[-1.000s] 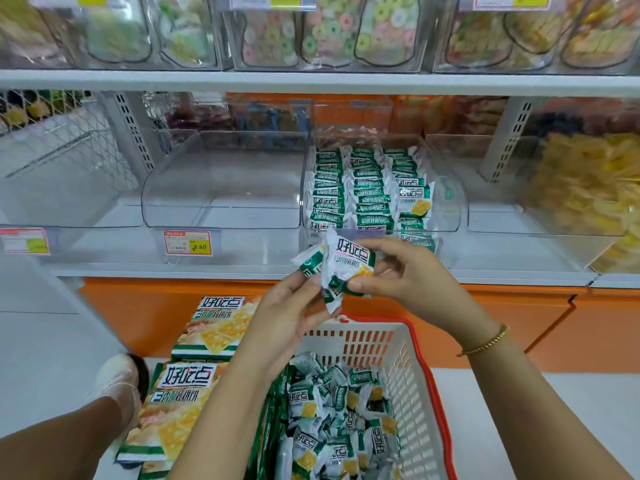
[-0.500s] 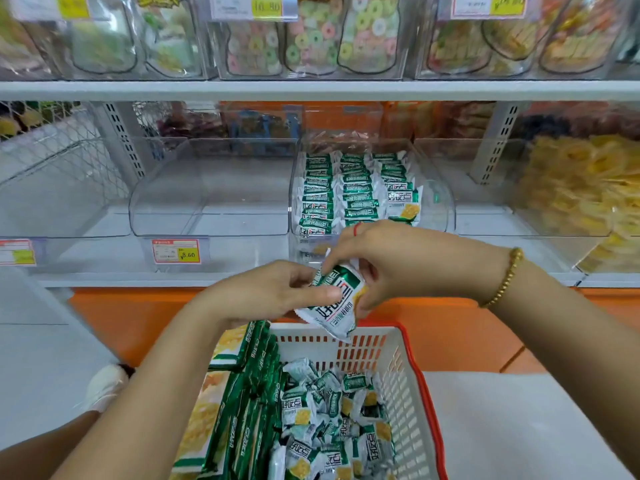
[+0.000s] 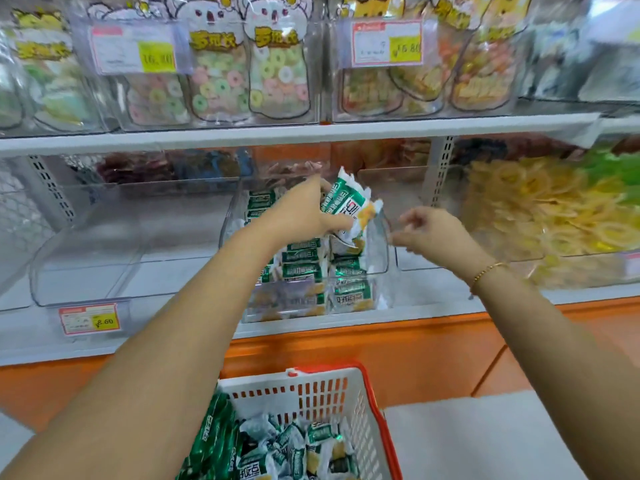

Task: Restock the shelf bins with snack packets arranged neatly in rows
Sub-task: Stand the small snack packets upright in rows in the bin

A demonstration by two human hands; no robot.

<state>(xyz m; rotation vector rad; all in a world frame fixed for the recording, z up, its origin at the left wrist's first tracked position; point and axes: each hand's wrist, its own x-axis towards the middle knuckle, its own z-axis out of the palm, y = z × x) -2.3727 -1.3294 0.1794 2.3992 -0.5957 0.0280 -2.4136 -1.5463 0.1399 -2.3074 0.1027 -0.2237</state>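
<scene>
Over the middle bin (image 3: 378, 247) on the lower shelf (image 3: 433, 306), the left hand (image 3: 306, 216) holds a small bunch of green-and-white snack packets (image 3: 349, 202). Its fingers are curled round the far side of the bunch and the thumb presses the near side. The packets fan up and to the right from the grip, tilted, above the back part of the bin. Beneath them the clear bin already carries rows of the same packets (image 3: 303, 268), standing on edge one behind another, with the front ones pressed against the bin's front wall. The right hand (image 3: 429, 233) hangs just to the right of the bin, near its side wall, apart from the bunch. Its fingers are loosely curled and slightly blurred, with nothing in them, and a gold bracelet (image 3: 488, 271) sits on the wrist. Left of the stocked bin stands another clear bin (image 3: 104, 244) with a price tag (image 3: 89, 319) on its front. To the right, a further bin holds yellow ring-shaped snacks (image 3: 540, 209). On the upper shelf (image 3: 277, 133) stand bags of coloured ring sweets (image 3: 242, 81). Below, close to the camera, a white basket with a red rim (image 3: 346, 388) holds a loose heap of more packets (image 3: 287, 448).
</scene>
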